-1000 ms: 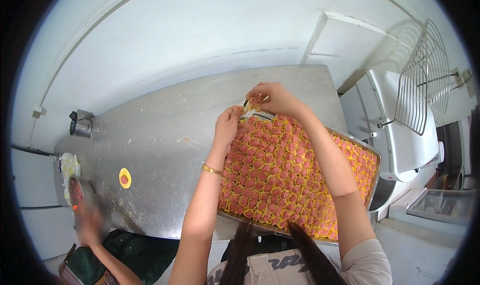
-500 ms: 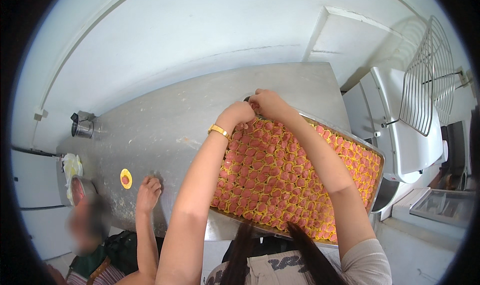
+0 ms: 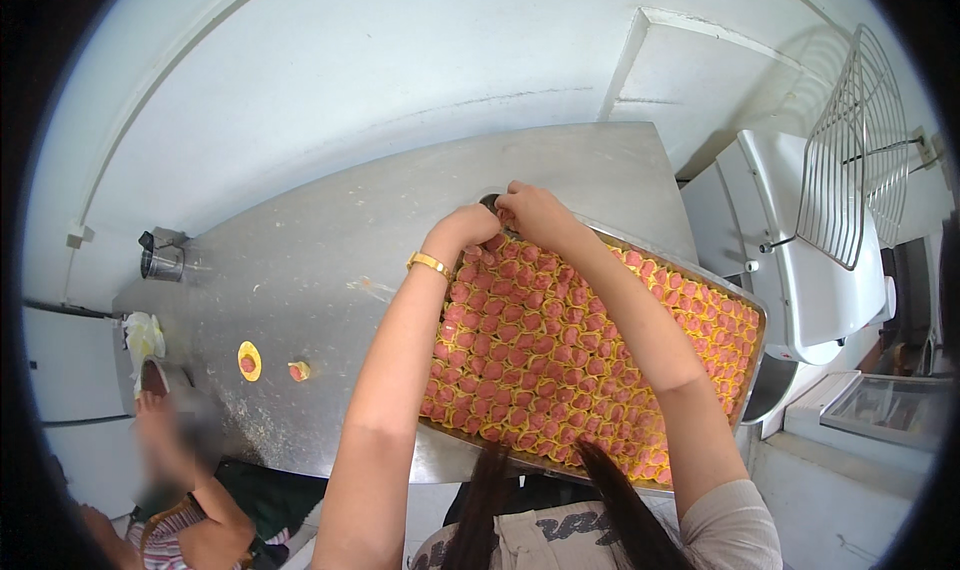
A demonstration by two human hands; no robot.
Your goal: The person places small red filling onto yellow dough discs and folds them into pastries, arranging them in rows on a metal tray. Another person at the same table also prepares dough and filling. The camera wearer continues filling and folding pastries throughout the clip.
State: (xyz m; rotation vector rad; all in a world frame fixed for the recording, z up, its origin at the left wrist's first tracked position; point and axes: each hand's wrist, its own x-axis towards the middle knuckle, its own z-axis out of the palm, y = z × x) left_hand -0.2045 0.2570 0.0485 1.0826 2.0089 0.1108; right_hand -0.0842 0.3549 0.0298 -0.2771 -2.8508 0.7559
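Both hands, left hand (image 3: pixel 468 228) and right hand (image 3: pixel 535 215), pinch a dumpling at the tray's (image 3: pixel 745 300) eleven o'clock corner; seating it squarely looks next.

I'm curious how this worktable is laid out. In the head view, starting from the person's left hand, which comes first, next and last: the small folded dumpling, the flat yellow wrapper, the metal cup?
From the left hand:
1. Folded dumpling, loose on the table, to its left.
2. Flat wrapper, just left of the dumpling.
3. Metal cup, at the table's far left corner.

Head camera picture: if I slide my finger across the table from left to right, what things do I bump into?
Metal cup → flat round wrapper with filling → small folded dumpling → left hand → right hand → tray packed with dumplings → white machine.
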